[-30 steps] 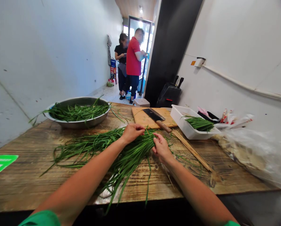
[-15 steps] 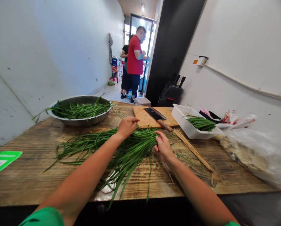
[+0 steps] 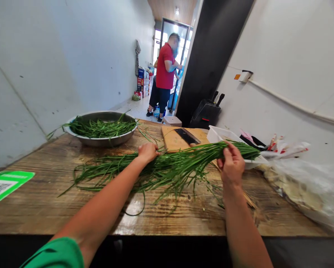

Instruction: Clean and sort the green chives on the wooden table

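Observation:
Long green garlic chives (image 3: 169,163) stretch across the wooden table, with their leafy ends trailing to the left. My right hand (image 3: 232,163) is closed around one end of a bunch, raised in front of the white plastic box (image 3: 221,133). Over the far side of the pile, my left hand (image 3: 148,152) is closed, fingers curled down on some chives; its fingertips are partly hidden. Behind the chives lies a cutting board (image 3: 169,139) carrying a cleaver (image 3: 187,136), whose handle is mostly covered. Bamboo skewers (image 3: 249,201) lie partly hidden under my right forearm.
A metal basin (image 3: 108,142) of chives stands at the back left. At the right are clear plastic bags (image 3: 303,182) with pale contents. A green card with a code (image 3: 13,182) lies at the left edge. A person in a red shirt (image 3: 165,67) stands beyond the table.
My right hand has moved right and slightly up, carrying the bunch's end toward the white box. My left hand has lowered onto the chives. The view has shifted slightly.

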Action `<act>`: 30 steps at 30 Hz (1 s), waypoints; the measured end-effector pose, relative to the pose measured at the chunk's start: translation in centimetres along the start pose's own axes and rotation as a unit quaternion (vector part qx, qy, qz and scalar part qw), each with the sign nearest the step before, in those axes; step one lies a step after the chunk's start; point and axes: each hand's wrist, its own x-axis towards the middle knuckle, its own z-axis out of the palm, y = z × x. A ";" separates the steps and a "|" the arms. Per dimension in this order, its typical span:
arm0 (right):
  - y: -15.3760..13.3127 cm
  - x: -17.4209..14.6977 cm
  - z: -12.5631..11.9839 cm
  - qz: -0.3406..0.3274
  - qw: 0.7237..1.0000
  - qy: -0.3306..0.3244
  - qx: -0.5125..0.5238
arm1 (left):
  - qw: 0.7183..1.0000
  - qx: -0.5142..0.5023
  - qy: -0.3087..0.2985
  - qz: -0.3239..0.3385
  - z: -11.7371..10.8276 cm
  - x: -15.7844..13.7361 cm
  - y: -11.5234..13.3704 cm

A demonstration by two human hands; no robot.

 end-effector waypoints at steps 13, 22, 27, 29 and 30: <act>-5.5 3.7 -2.4 -0.025 0.996 0.012 0.083 | 0.994 -0.072 0.076 0.044 -0.5 0.0 0.7; 3.8 -1.9 2.8 0.296 0.936 -0.191 -0.007 | 0.927 -0.363 -0.058 0.068 2.0 -1.0 3.5; 6.5 -4.0 3.5 0.298 0.920 -0.249 -0.058 | 0.917 -0.394 -0.043 0.039 2.5 -1.7 4.2; 6.6 -4.0 3.5 0.291 0.925 -0.238 -0.065 | 0.918 -0.393 -0.042 0.037 2.3 -1.7 4.2; 6.6 -3.9 3.5 0.289 0.926 -0.234 -0.065 | 0.919 -0.390 -0.043 0.041 2.2 -1.7 4.2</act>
